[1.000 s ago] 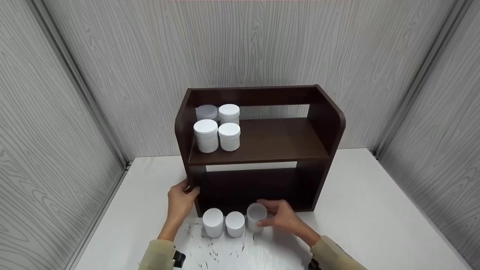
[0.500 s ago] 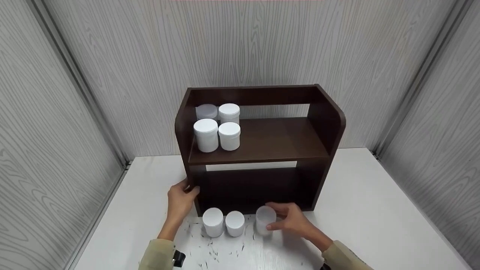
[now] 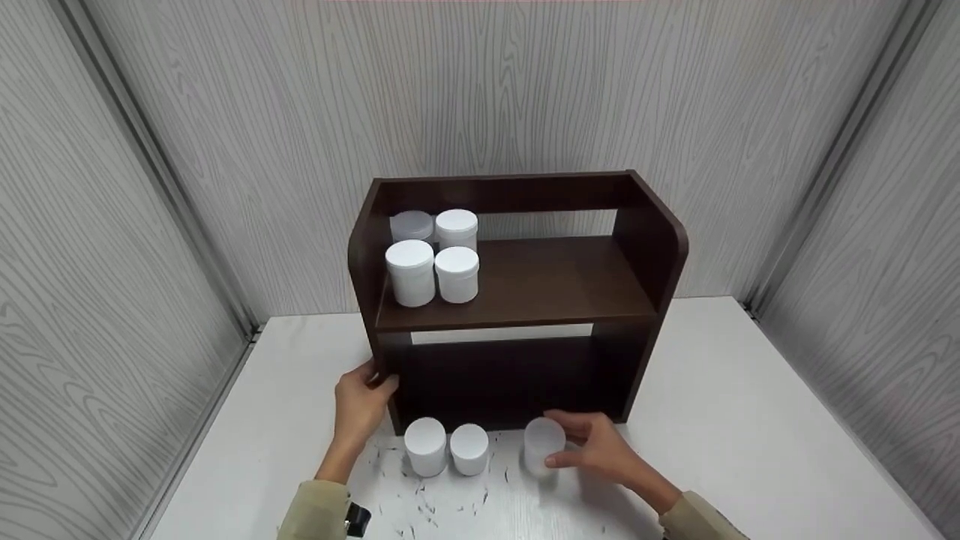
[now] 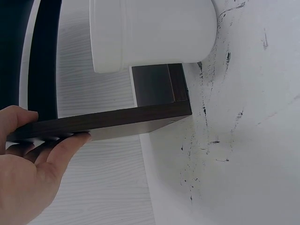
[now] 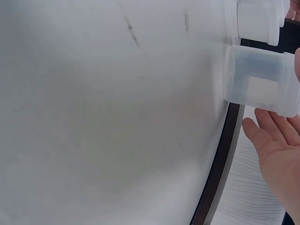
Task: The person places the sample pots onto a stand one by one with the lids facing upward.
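My left hand [image 3: 361,405] grips the front edge of the left side panel of a dark brown two-tier shelf [image 3: 566,277]. In the left wrist view, thumb and fingers lie on opposite faces of that panel. In front of the shelf's right half, my right hand [image 3: 600,448] holds a translucent jar [image 3: 543,448] between thumb and fingers. The jar is upright, with its base at the table top in the right wrist view. To its left, apart from it, stand a taller white jar [image 3: 426,448] and a shorter white jar [image 3: 469,451], side by side.
Several lidded jars stand at the left of the upper tier, including a tall white jar [image 3: 411,274] and a shorter white one [image 3: 457,276] in front. The white table [image 3: 750,420] has dark scuff marks near the front jars. Grey wood-grain walls enclose three sides.
My right hand has shifted the translucent jar to the right, widening the gap from the two white jars. My left hand stays on the shelf panel.
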